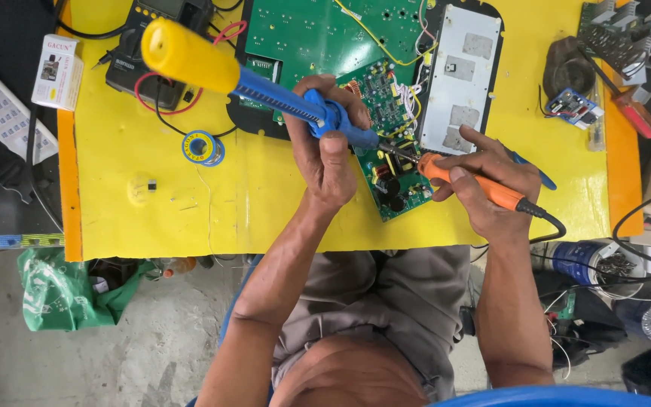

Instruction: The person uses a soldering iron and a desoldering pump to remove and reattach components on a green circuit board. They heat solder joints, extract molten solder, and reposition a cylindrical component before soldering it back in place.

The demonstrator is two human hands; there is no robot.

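Your left hand (325, 154) is wrapped tight around the blue-and-yellow solder sucker (265, 87), nozzle down on the small green board (386, 136) in the middle of the yellow desk (265, 203). Your right hand (484, 181) has the orange iron (472, 181) gripped like a pen, with the tip on the same spot, right beside the sucker nozzle.

Stuff I'd watch:

- The small board sits loose on top of the big green board (318, 34) and the desk edge. I can't see anything clamping it, and both your hands are busy, so pressing with the sucker could make it skid or tip and drag the iron tip across nearby joints.
- The yellow and white wires (408, 98) run very near the iron. A small slip could melt their insulation.
- Sit on that joint too long and you'll probably lift the pad.
- The iron's black cord (548, 222) hangs off the desk edge by your knee. A snag would tug the hot tip.
- The sucker kicks when it fires, so it can nudge the black parts (393, 192) at the board's near end.

The solder reel (203, 147) and meter (160, 45) are well off to the left.
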